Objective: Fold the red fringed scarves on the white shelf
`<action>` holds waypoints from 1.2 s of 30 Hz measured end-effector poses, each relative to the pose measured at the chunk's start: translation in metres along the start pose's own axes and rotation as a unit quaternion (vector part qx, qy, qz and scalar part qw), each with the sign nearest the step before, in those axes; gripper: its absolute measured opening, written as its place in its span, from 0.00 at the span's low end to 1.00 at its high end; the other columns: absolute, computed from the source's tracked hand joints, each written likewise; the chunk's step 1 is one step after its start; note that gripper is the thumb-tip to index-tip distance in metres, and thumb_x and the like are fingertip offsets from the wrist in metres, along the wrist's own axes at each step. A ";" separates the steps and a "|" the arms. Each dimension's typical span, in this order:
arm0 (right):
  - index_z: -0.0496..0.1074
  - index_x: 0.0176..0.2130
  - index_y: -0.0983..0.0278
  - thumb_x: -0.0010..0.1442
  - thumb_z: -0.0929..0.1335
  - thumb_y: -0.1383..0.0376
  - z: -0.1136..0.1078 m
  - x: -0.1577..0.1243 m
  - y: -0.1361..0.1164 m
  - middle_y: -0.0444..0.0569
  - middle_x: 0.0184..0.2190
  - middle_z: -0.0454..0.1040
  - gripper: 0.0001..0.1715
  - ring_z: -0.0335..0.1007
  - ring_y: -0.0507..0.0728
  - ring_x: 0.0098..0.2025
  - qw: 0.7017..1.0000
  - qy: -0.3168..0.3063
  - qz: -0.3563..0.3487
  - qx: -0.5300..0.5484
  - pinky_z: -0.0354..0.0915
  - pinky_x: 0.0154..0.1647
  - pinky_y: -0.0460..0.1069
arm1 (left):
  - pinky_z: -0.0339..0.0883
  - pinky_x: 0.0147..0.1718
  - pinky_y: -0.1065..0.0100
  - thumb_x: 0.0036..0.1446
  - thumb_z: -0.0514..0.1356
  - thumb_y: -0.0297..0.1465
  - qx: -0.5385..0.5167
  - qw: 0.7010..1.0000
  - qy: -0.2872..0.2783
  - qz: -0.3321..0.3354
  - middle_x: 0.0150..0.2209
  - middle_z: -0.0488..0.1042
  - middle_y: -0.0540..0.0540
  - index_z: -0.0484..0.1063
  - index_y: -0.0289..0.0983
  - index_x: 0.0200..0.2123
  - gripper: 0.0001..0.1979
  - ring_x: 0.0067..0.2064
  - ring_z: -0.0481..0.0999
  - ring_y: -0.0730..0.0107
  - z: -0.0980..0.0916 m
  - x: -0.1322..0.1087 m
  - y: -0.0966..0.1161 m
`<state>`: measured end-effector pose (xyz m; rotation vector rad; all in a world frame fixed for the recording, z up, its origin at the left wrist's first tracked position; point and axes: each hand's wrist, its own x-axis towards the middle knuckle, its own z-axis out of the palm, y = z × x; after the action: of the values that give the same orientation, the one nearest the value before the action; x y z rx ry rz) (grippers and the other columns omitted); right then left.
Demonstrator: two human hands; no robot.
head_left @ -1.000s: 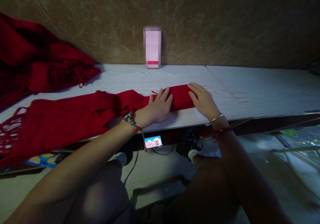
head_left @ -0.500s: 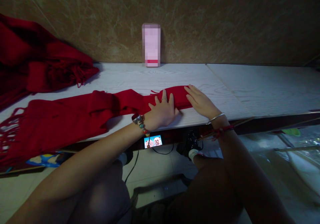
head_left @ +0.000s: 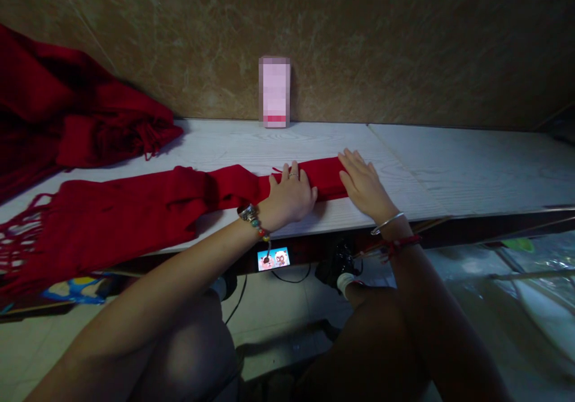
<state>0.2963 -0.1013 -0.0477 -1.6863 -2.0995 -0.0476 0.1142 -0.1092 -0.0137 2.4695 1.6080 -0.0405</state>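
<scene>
A red fringed scarf (head_left: 130,213) lies lengthwise along the white wood-grain tabletop (head_left: 431,162). Its right part is folded into a narrow flat strip; its left part is wider, with tassels at the left edge. My left hand (head_left: 291,195) lies across the strip, palm down, fingers somewhat apart. At the strip's right end is my right hand (head_left: 365,185), fingers stretched out and touching the edge of the cloth. Neither hand grips anything that shows. The scarf's part under my left palm is hidden.
A heap of more red fringed cloth (head_left: 103,114) is at the back left. A blurred pink rectangular object (head_left: 275,92) leans upright against the brown marbled wall (head_left: 404,42). Below the table's front edge a lit screen (head_left: 273,259) shows cartoon figures. Clear plastic (head_left: 530,282) lies at the lower right.
My left hand's spread fingers have drawn closer together on the strip. My right hand has shifted very slightly at the scarf's right end. The whole view has moved a little.
</scene>
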 end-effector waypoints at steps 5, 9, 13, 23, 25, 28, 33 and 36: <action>0.58 0.62 0.61 0.63 0.54 0.61 0.008 0.002 0.000 0.53 0.63 0.57 0.29 0.48 0.63 0.65 0.997 -0.071 -0.010 0.005 0.48 0.62 0.68 | 0.51 0.57 0.43 0.65 0.38 0.35 -0.019 0.999 -0.006 0.028 0.68 0.35 0.35 0.40 0.28 0.66 0.29 0.67 0.41 0.45 0.012 0.006 -0.008; 0.59 0.61 0.60 0.64 0.54 0.61 0.012 0.003 0.008 0.52 0.63 0.59 0.28 0.49 0.62 0.65 0.998 -0.064 -0.009 0.018 0.49 0.61 0.68 | 0.48 0.58 0.43 0.65 0.42 0.38 0.018 0.999 -0.013 0.028 0.68 0.31 0.34 0.35 0.31 0.66 0.32 0.66 0.39 0.42 0.020 0.003 -0.008; 0.59 0.61 0.61 0.63 0.55 0.62 0.010 0.003 0.012 0.52 0.62 0.59 0.28 0.50 0.63 0.65 0.998 -0.064 0.015 0.009 0.51 0.61 0.69 | 0.48 0.58 0.44 0.65 0.42 0.41 0.025 0.999 -0.004 0.035 0.68 0.30 0.33 0.35 0.31 0.66 0.33 0.66 0.39 0.42 0.022 0.001 -0.007; 0.67 0.56 0.58 0.61 0.59 0.65 -0.009 0.001 -0.009 0.46 0.58 0.67 0.24 0.58 0.57 0.61 0.991 -0.063 -0.099 0.056 0.54 0.62 0.60 | 0.56 0.56 0.49 0.65 0.43 0.41 0.024 0.998 -0.005 0.058 0.67 0.38 0.30 0.41 0.30 0.66 0.32 0.65 0.46 0.43 0.007 0.001 -0.019; 0.69 0.54 0.56 0.61 0.60 0.65 -0.008 0.000 -0.010 0.44 0.56 0.69 0.23 0.60 0.57 0.60 0.988 -0.086 -0.116 0.058 0.55 0.62 0.60 | 0.58 0.55 0.50 0.65 0.45 0.40 0.025 0.998 -0.018 0.059 0.67 0.39 0.30 0.41 0.31 0.66 0.31 0.65 0.49 0.43 0.006 0.000 -0.022; 0.69 0.54 0.54 0.61 0.61 0.65 -0.005 0.000 -0.009 0.42 0.56 0.68 0.22 0.60 0.57 0.60 0.986 -0.103 -0.120 0.051 0.55 0.62 0.61 | 0.59 0.54 0.50 0.65 0.45 0.38 0.037 0.998 -0.027 0.053 0.67 0.39 0.30 0.39 0.33 0.66 0.31 0.65 0.50 0.42 0.008 -0.003 -0.023; 0.69 0.54 0.56 0.61 0.60 0.65 -0.005 -0.001 -0.006 0.44 0.58 0.66 0.22 0.58 0.57 0.61 0.983 -0.123 -0.128 0.041 0.53 0.63 0.61 | 0.57 0.55 0.48 0.66 0.44 0.36 0.084 0.996 -0.006 0.042 0.66 0.39 0.27 0.38 0.32 0.66 0.30 0.65 0.48 0.39 0.014 -0.009 -0.018; 0.67 0.56 0.53 0.62 0.60 0.64 -0.004 -0.002 -0.007 0.43 0.59 0.64 0.23 0.56 0.57 0.62 0.983 -0.126 -0.127 0.029 0.52 0.63 0.61 | 0.57 0.55 0.48 0.66 0.45 0.36 0.088 0.995 -0.003 0.048 0.66 0.41 0.25 0.37 0.30 0.66 0.31 0.65 0.48 0.40 0.016 -0.008 -0.019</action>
<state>0.2913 -0.1062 -0.0430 -1.4455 -2.4679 0.1566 0.0955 -0.1120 -0.0312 2.6725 1.5411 -0.1847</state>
